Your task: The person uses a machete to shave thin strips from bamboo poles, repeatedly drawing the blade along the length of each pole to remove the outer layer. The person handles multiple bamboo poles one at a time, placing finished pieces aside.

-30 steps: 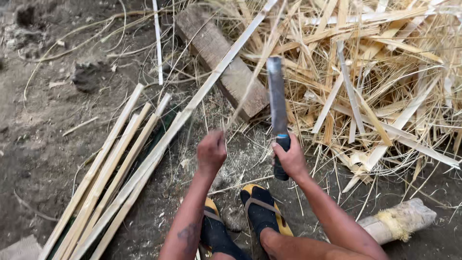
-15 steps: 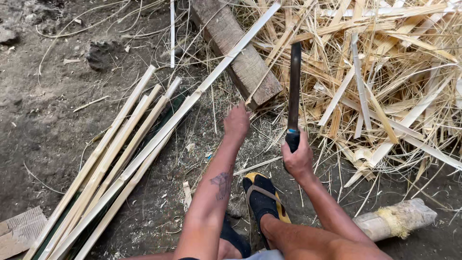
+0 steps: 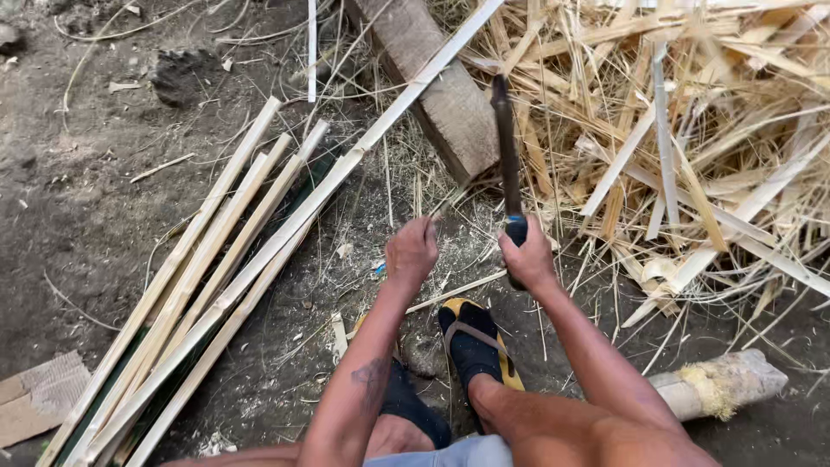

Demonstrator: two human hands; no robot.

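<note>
My right hand (image 3: 529, 258) grips the dark handle of a long machete (image 3: 507, 151). Its blade points away from me, edge-on, with the tip over a grey wooden plank (image 3: 450, 95). My left hand (image 3: 411, 252) is just left of the handle, with its fingers curled closed above the dirt. Thin bamboo slivers lie around it, and I cannot tell whether it pinches one. A long pale bamboo strip (image 3: 346, 164) runs diagonally from lower left to upper right, passing left of that hand.
A bundle of split bamboo strips (image 3: 199, 294) lies on the dirt at left. A heap of bamboo shavings (image 3: 692, 130) fills the right. My foot in a yellow sandal (image 3: 475, 346) is below the hands. A frayed bamboo stump (image 3: 718, 385) lies lower right, and cardboard (image 3: 35, 398) lower left.
The machete has turned from showing its flat side to edge-on. My left hand has drawn closer to my right hand. The view has shifted slightly.
</note>
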